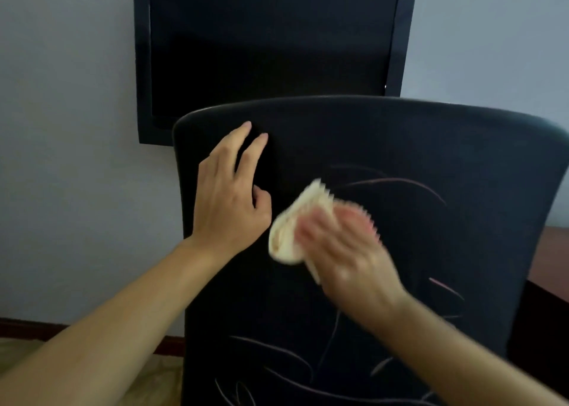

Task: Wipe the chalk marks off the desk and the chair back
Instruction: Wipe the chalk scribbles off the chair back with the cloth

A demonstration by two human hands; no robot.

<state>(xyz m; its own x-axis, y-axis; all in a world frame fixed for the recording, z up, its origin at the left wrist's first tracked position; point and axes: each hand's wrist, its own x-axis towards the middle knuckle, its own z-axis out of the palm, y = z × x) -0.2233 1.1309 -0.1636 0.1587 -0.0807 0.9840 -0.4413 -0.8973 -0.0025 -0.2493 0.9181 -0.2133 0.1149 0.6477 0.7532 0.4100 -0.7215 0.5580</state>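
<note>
The step in hand is the wiping of the chair back (400, 146), which stands upright in front of the person and fills the middle and right of the view. The left hand (229, 199) lies flat on the upper left part of the chair back, with the fingers stretched and a little apart, holding nothing; I think it is there to keep the chair from turning. The right hand (341, 251) is blurred by motion, and its fingers are closed on a pale cloth (292, 220) that it presses against the dark fabric near the centre. Thin chalk marks (400, 183) remain to the right of the cloth, and more lines run across the lower part of the back, so much of this surface is not yet clean. To do it well, I would keep the left hand firm, press the cloth flat, pass over each line along its length, and turn the cloth to a clean side when it becomes dusty. A corner of the desk (551, 251) shows at the right edge; I cannot tell whether marks are on it. A dark screen (274, 45) hangs on the wall behind. No container is visible.
</note>
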